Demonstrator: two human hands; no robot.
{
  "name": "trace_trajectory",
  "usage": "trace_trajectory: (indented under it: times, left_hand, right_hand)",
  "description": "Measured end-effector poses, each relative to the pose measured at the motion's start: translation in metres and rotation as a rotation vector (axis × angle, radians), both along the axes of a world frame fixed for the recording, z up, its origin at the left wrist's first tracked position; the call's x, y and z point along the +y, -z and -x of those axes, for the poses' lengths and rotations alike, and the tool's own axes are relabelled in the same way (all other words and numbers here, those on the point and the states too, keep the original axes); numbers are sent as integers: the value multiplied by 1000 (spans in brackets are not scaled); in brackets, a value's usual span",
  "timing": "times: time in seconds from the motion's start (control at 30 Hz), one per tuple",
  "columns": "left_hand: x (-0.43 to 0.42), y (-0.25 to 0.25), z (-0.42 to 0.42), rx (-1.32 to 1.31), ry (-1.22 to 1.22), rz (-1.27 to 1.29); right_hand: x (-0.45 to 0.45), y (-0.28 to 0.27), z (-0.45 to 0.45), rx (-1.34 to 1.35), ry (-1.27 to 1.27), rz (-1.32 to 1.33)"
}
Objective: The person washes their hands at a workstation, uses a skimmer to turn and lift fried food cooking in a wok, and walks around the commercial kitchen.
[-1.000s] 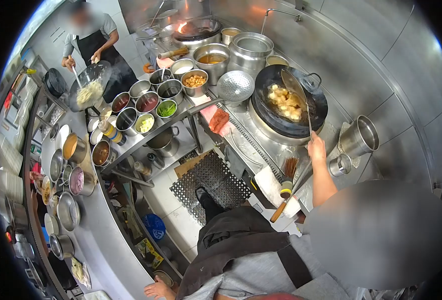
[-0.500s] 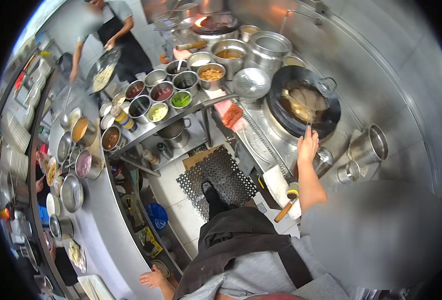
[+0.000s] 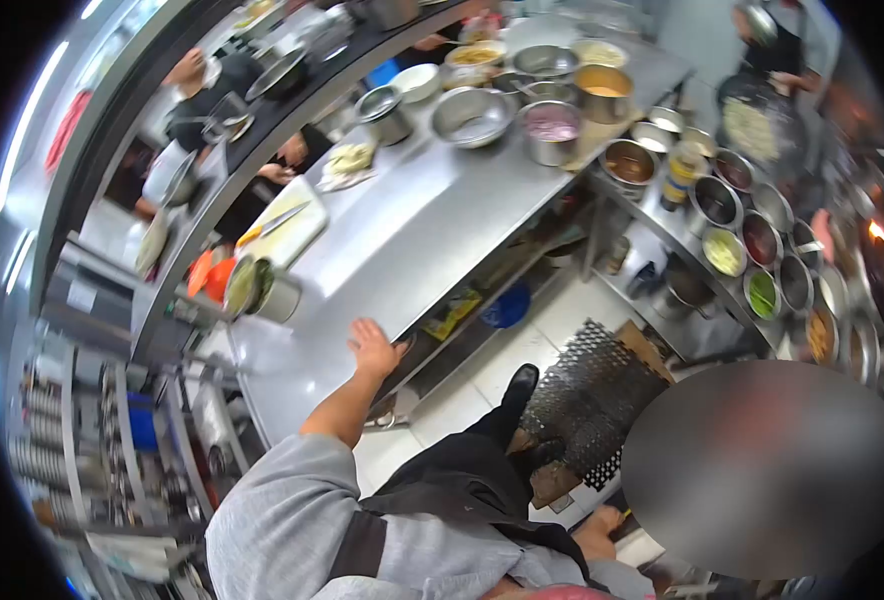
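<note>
My left hand (image 3: pixel 370 347) rests on the edge of the steel counter (image 3: pixel 402 262), its fingers spread and nothing in it. My right hand (image 3: pixel 602 522) is low at the lower right, beside my dark apron (image 3: pixel 452 500); its fingers are blurred and partly hidden by a grey smear, so what they hold cannot be made out. Farther along the counter lies a white cutting board (image 3: pixel 300 228) with a knife (image 3: pixel 274 222) on it. Near its lower corner stands a steel container with green contents (image 3: pixel 262 290).
Steel bowls (image 3: pixel 472 117) and pots line the counter's back. Ingredient pots (image 3: pixel 714 203) stand at the right. A co-worker (image 3: pixel 774 60) holds a wok (image 3: pixel 760 120); other people are behind the shelf (image 3: pixel 212 165). A perforated mat (image 3: pixel 592 400) lies on the floor.
The view has swung left toward the counter, and the large wok is out of sight. My right hand is no longer seen at the utensil over that wok. My left hand is still at the counter edge.
</note>
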State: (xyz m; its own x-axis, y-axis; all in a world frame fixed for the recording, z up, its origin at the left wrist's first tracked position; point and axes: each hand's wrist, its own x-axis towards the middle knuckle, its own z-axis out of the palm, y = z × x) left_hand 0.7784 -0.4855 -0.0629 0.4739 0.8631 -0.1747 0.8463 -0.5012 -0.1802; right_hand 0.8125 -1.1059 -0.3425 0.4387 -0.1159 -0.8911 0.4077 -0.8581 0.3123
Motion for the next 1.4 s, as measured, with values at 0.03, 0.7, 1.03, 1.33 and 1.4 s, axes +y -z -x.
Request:
trace_trajectory:
  times: [0.03, 0.7, 1.03, 1.33, 1.4]
  left_hand:
    - [-1, -2, -2, -2, -7, 4]
    - [33, -21, 44, -275, 97, 338]
    - [-72, 95, 366, -892, 357, 604]
    - [-128, 155, 834, -671, -1113, 281]
    - [-114, 136, 864, -634, -1142, 144]
  right_hand:
    - [-1, -6, 0, -87, 115, 13]
    - [195, -135, -98, -658, 363, -907]
    - [337, -209, 30, -831, -153, -911]
    - [465, -184, 298, 222, -921, -1330]
    - [517, -221, 344, 420, -896, -1338]
